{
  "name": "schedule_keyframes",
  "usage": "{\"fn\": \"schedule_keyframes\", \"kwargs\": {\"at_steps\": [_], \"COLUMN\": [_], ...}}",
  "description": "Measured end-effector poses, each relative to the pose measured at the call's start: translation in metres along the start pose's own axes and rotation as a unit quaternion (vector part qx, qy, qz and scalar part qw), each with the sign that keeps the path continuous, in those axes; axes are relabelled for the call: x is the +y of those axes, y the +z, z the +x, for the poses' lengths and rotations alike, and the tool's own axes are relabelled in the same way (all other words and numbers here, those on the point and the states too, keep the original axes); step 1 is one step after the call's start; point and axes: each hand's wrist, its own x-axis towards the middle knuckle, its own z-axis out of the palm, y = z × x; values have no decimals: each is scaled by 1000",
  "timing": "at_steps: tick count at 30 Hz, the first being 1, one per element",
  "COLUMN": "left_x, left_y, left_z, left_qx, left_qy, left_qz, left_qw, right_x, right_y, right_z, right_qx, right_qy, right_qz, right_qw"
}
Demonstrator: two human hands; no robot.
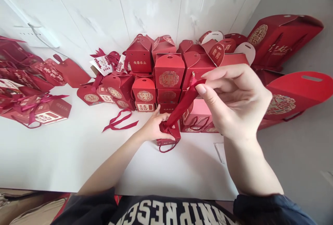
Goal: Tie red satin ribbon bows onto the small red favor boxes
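A small red box (pixel 169 141) with a cord handle at its front stands on the white table, in front of the stacked boxes. My left hand (pixel 156 127) is closed around the top of this box, where a red ribbon (pixel 182 106) is gathered. The ribbon rises taut up and to the right. Its upper end is pinched between the thumb and index finger of my right hand (pixel 231 95), raised above the table. The part of the box under my left fingers is hidden.
Red gift boxes (pixel 170 74) are stacked against the tiled wall. A loose ribbon (pixel 121 121) lies on the white table (pixel 78 152). Ribbon-tied boxes (pixel 53 109) stand at the left, and large red boxes (pixel 283 41) at the right.
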Motion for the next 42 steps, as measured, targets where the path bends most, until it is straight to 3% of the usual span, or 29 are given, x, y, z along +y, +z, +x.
{"fn": "schedule_keyframes", "kwargs": {"at_steps": [8,13,20,30,34,39,42], "left_x": [-17,-12,1,-3,-7,-5,-2], "left_y": [-5,-6,-11,-13,-9,-5,-5], "left_z": [-20,-27,-18,-16,-19,-21,-22], "left_qx": [15,6,-29,-69,-48,5,-17], "left_qy": [2,-23,-35,-36,-52,-49,-38], "left_qz": [-113,-133,-113,-126,-149,-81,-111], "left_qw": [993,991,993,989,986,995,993], "right_x": [3,0,-7,7,10,21,29], "right_y": [1,5,17,20,19,19,19], "right_z": [4,4,6,14,17,13,12], "right_qx": [8,-21,-95,-59,-60,-74,-82], "right_qy": [30,33,52,28,24,42,45], "right_qz": [-22,-27,-35,-43,-47,-70,-72], "right_qw": [999,999,993,997,997,994,993]}}
